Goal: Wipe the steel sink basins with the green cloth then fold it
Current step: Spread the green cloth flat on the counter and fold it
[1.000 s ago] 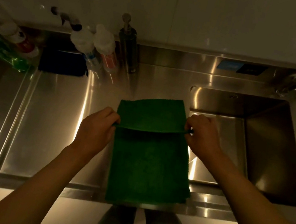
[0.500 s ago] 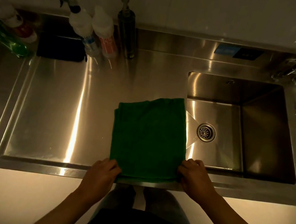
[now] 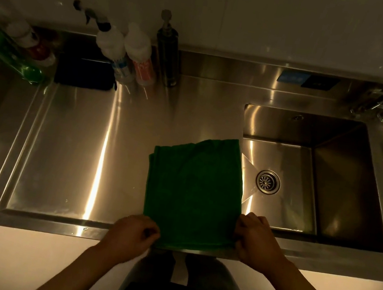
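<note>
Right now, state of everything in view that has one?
green cloth: folded flat on the steel counter, right edge at the basin rim
left hand: grip on the cloth's near left corner
right hand: grip on the near right corner
sink basin: empty, drain uncovered
spray bottle: upright

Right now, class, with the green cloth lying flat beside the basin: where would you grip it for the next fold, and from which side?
Probably the two near corners of the green cloth, from the counter's front edge, where the left hand and right hand pinch it.
</note>
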`<action>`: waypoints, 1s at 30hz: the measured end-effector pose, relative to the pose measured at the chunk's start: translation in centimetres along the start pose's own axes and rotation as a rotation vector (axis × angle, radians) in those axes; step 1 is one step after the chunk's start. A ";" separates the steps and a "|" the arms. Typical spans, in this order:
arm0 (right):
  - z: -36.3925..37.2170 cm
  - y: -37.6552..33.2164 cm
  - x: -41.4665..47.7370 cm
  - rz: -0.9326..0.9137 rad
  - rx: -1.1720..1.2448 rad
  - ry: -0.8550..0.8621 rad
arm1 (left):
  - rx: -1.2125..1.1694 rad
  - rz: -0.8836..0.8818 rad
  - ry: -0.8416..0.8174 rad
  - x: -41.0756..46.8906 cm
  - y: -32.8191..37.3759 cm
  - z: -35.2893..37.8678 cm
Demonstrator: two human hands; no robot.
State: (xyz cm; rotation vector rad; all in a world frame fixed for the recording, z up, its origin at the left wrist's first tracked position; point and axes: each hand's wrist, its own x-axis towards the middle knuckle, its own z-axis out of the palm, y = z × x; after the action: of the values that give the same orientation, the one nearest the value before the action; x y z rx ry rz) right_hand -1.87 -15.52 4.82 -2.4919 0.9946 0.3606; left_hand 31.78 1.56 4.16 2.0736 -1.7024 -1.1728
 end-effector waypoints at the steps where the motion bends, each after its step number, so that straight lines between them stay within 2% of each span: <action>1: -0.6 0.2 0.8 0.018 0.022 0.029 | -0.042 -0.041 0.065 0.8 0.1 -1.0; 4: -2.5 1.0 4.6 0.077 0.083 0.139 | -0.102 -0.093 0.309 4.2 -0.1 -4.2; 8: -5.0 -0.2 10.7 0.101 0.101 0.193 | -0.048 -0.164 0.446 9.5 -1.4 -7.5; 14: -6.9 -4.9 18.0 0.011 0.087 0.195 | 0.099 -0.108 0.403 14.3 -3.2 -9.5; 19: -7.3 -5.0 22.2 0.101 0.066 0.300 | 0.114 0.007 0.296 16.4 -3.5 -10.0; 22: -7.6 -3.1 23.6 0.203 -0.046 0.247 | 0.060 0.043 0.328 16.8 -3.0 -10.0; 25: -7.6 -1.5 23.6 0.225 -0.103 0.213 | 0.039 0.060 0.350 17.0 -2.6 -10.2; 27: -7.7 -0.7 23.2 0.220 -0.110 0.239 | 0.010 0.082 0.411 16.9 -2.1 -10.8; 30: -7.8 -0.1 22.3 0.233 -0.088 0.318 | -0.097 0.011 0.551 16.1 -1.0 -11.8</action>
State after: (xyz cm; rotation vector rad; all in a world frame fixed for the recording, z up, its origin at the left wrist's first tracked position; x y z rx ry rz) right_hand 14.58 -32.35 3.01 -2.5689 1.4300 0.0774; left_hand 40.79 -16.29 4.33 2.0672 -1.3601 -0.5805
